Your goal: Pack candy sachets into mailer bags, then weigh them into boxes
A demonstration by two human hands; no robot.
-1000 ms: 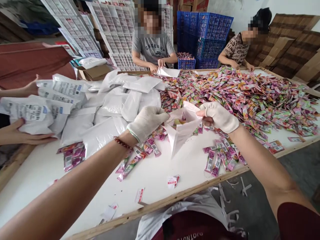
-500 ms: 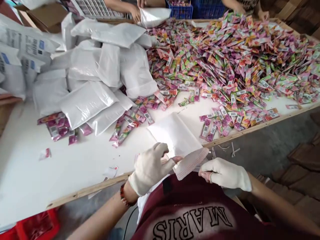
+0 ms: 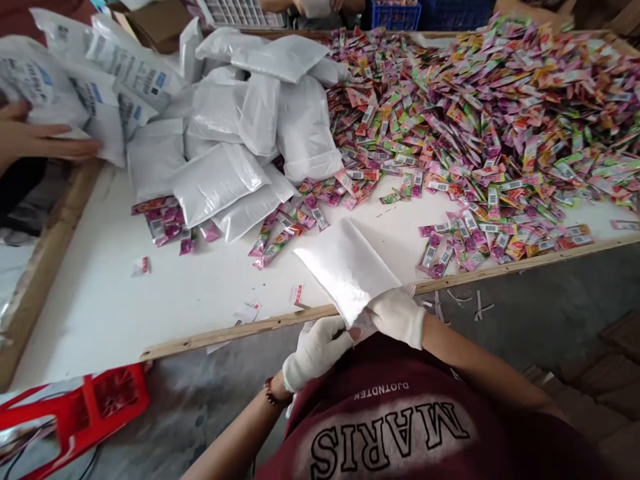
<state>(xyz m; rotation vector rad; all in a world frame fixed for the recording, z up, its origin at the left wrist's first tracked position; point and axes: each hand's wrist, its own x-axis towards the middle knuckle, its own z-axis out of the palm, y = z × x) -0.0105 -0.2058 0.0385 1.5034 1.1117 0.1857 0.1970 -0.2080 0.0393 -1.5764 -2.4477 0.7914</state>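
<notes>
A filled white plastic mailing bag lies at the table's front edge, its near end reaching over the wooden rim toward my body. My left hand, in a white glove with bare fingertips, pinches the bag's near left corner. Across the bag's near end lies my right hand, gloved the same way and closed on the flap. Its fingertips are hidden behind the bag. Small candy sachets in pink, purple and green wrappers lie to the right of the bag.
Several filled white bags are piled at the left. A large heap of sachets covers the right side. At the far left a co-worker's hands touch labelled bags. A red plastic stool stands below the table's wooden edge.
My right hand has moved left onto the bag's flap, and my left hand has shifted down to its near corner. The flap is now mostly covered. A co-worker's hands have appeared at the left.
</notes>
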